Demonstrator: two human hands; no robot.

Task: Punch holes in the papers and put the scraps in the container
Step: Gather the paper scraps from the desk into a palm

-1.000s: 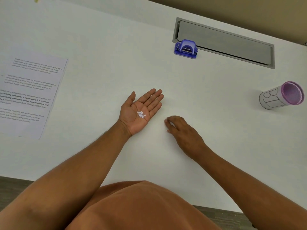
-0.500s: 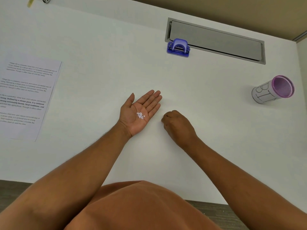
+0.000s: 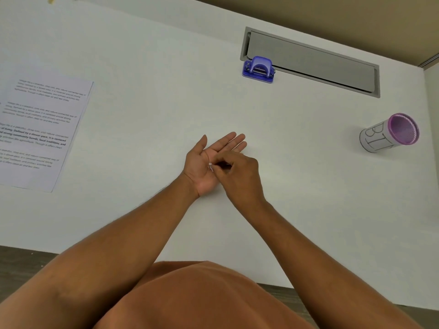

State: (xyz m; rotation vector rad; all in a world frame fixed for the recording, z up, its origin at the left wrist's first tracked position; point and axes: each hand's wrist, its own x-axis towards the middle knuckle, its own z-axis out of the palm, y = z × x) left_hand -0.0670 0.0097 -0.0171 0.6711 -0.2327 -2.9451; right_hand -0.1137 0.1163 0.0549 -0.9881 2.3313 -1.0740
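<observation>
**Scraps gathered in our palm**

Our left hand [image 3: 209, 167] lies palm up and flat on the white table [image 3: 142, 55], cradling small white paper scraps [image 3: 211, 166]. Our right hand [image 3: 240, 176] pinches fingertips together over them. Far right, the container [image 3: 387, 134], a paper-wrapped cylinder marked "BT", appears tipped, its purple mesh mouth pointing right. The purple hole punch [image 3: 259, 70] sits by a grey metal hatch [image 3: 311, 61]; printed papers [image 3: 40, 131] lie left.
</observation>
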